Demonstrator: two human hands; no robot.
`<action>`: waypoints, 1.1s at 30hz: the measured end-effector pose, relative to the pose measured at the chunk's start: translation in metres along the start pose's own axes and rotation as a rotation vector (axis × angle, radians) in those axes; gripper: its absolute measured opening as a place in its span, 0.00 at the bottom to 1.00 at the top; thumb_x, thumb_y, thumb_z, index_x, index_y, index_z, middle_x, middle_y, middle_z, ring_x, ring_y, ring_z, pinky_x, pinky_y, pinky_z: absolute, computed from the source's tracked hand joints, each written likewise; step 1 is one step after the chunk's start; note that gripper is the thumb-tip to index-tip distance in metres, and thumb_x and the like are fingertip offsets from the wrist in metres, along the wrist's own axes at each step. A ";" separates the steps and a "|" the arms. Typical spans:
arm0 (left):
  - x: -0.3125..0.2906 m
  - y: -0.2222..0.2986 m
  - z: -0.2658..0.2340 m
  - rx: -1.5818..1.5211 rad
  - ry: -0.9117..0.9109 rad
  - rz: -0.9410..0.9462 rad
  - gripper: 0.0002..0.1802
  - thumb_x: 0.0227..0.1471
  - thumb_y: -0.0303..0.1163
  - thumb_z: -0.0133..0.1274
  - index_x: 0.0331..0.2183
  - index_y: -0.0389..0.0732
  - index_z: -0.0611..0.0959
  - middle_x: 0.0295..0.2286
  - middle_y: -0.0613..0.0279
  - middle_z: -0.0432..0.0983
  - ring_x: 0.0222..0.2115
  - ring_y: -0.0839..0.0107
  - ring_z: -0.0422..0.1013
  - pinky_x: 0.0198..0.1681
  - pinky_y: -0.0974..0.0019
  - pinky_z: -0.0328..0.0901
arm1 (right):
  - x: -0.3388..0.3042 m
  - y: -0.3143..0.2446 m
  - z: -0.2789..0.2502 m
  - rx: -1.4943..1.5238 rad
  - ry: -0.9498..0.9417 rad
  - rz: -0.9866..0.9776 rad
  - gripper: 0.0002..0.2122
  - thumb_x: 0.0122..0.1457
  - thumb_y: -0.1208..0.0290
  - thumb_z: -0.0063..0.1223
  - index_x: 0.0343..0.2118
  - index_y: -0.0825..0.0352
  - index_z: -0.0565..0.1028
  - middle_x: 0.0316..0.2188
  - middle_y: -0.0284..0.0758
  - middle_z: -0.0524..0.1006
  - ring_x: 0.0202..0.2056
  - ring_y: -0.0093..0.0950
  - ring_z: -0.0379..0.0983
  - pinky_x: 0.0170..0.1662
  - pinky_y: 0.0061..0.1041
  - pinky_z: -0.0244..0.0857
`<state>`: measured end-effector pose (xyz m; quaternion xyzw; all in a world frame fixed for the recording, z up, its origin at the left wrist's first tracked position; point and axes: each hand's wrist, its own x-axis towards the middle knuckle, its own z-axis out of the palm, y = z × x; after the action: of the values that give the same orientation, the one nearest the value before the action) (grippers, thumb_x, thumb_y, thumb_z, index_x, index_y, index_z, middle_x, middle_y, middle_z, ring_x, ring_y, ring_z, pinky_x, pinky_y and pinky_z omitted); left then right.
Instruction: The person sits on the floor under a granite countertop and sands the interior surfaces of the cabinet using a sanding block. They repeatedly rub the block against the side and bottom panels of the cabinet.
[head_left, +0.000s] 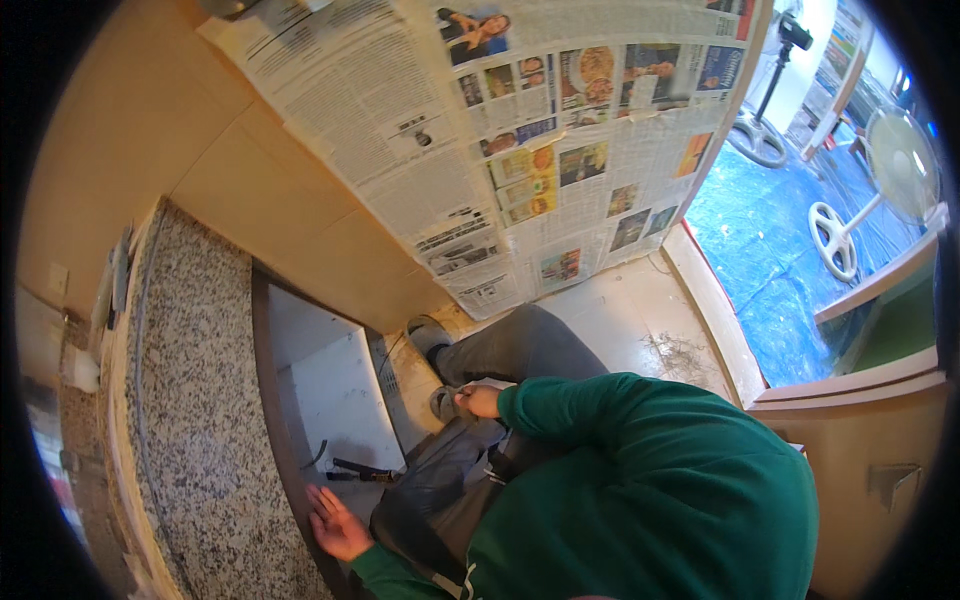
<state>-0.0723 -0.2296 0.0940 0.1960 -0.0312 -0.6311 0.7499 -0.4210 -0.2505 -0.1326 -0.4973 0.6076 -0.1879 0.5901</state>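
My left hand point(340, 524) is at the dark front edge point(285, 440) of the cabinet, below the speckled granite countertop point(205, 400). Its fingers are stretched out and nothing shows in them. Near it, inside the open white-lined cabinet point(335, 390), lies a dark strap-like piece point(362, 470). Over my bent leg, my right hand point(478, 400) is closed, fingers curled together. Something pale shows beside it, but what it grips, if anything, is too small to make out. Both arms are in green sleeves point(570, 405).
A panel covered in newspaper point(500, 150) rises ahead, beside a tan tiled wall point(250, 170). Debris point(675, 352) lies on the pale floor. Through the doorway on the right are blue plastic sheeting point(755, 230), a white pedestal fan point(900, 150) and a black stand point(772, 90).
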 end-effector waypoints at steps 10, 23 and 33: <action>-0.140 0.090 -0.048 -0.315 0.123 -0.089 0.33 0.58 0.24 0.46 0.63 0.29 0.57 0.65 0.47 0.49 0.67 0.48 0.40 0.67 0.46 0.47 | 0.006 0.009 0.015 -0.086 0.157 -0.069 0.27 0.66 0.48 0.38 0.56 0.67 0.69 0.52 0.48 0.73 0.53 0.46 0.70 0.55 0.40 0.61; -0.198 0.114 -0.039 0.347 0.573 0.238 0.20 0.61 0.33 0.41 0.42 0.28 0.80 0.36 0.50 0.80 0.34 0.57 0.74 0.49 0.52 0.70 | 0.016 0.022 0.012 -0.112 0.153 -0.127 0.23 0.66 0.50 0.38 0.54 0.63 0.72 0.49 0.48 0.75 0.51 0.46 0.71 0.53 0.41 0.64; -0.196 0.090 -0.010 0.419 0.359 0.265 0.19 0.59 0.34 0.45 0.37 0.25 0.81 0.32 0.49 0.80 0.32 0.58 0.74 0.50 0.51 0.69 | 0.011 0.009 0.014 -0.145 0.185 -0.067 0.27 0.66 0.48 0.37 0.57 0.66 0.69 0.54 0.48 0.73 0.55 0.46 0.68 0.58 0.41 0.59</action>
<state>-0.0246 -0.0280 0.1544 0.4487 -0.0530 -0.4628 0.7626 -0.4099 -0.2510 -0.1490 -0.5390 0.6547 -0.2082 0.4874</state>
